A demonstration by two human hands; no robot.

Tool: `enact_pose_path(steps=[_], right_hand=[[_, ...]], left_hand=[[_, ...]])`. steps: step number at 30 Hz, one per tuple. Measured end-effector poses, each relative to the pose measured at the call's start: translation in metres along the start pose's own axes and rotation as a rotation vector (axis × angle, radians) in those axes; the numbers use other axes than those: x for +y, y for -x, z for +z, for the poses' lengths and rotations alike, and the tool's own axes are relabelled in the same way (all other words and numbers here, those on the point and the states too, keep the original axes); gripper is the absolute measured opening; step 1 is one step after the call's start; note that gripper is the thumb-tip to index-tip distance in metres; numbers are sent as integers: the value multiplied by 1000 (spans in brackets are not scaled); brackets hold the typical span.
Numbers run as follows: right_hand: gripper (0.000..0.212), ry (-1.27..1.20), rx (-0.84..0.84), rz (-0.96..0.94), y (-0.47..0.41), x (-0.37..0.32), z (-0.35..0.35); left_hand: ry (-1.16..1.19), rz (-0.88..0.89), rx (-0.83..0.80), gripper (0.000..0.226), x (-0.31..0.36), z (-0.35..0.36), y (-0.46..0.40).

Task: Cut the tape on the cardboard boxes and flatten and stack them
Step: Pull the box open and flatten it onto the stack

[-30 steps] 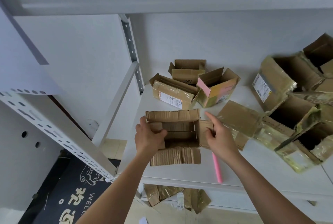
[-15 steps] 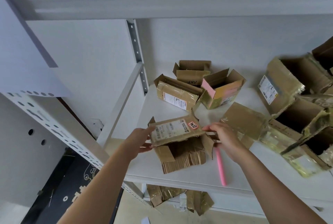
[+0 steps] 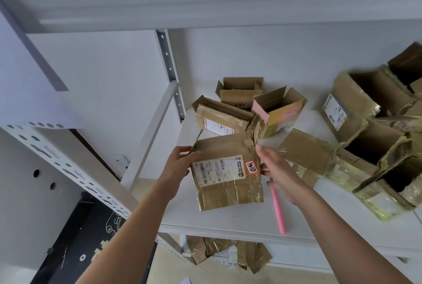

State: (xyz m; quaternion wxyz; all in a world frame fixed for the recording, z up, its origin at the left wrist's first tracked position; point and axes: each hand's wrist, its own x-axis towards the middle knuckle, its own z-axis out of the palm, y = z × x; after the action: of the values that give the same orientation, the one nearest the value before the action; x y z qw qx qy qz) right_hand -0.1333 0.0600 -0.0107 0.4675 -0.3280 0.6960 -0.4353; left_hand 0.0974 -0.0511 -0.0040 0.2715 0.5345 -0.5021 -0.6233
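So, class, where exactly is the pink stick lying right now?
In the head view, the pink stick lies on the white shelf near its front edge, right of the flattened box, partly under the right hand.

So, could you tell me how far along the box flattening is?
Done: flattened cardboard lies below the shelf. In hand: the left hand and right hand hold a labelled box, collapsed flat. Left: several open boxes stand unflattened at right and behind.

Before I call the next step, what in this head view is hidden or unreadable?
- Pink stick's top end: behind the right hand.
- Flattened brown cardboard box: its underside faces away; its white label's print is too small.
- Crushed taped boxes: cut off by the right edge.
- Left hand's fingertips: behind the box edge.
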Motion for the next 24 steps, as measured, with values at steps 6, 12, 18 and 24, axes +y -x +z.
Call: enact_pose_path(steps=[6, 12, 18, 24], right_hand=[[106, 121, 101, 2, 4, -11, 7], [20, 29, 243, -55, -2, -11, 4], [32, -284, 210, -172, 0, -2, -6], [65, -113, 237, -168, 0, 17, -1]], left_hand=[[-217, 51, 167, 57, 4, 19, -3], [-267, 138, 248, 52, 2, 19, -5], [91, 224, 378, 70, 11, 1, -7], [-343, 344, 277, 93, 5, 3, -1]])
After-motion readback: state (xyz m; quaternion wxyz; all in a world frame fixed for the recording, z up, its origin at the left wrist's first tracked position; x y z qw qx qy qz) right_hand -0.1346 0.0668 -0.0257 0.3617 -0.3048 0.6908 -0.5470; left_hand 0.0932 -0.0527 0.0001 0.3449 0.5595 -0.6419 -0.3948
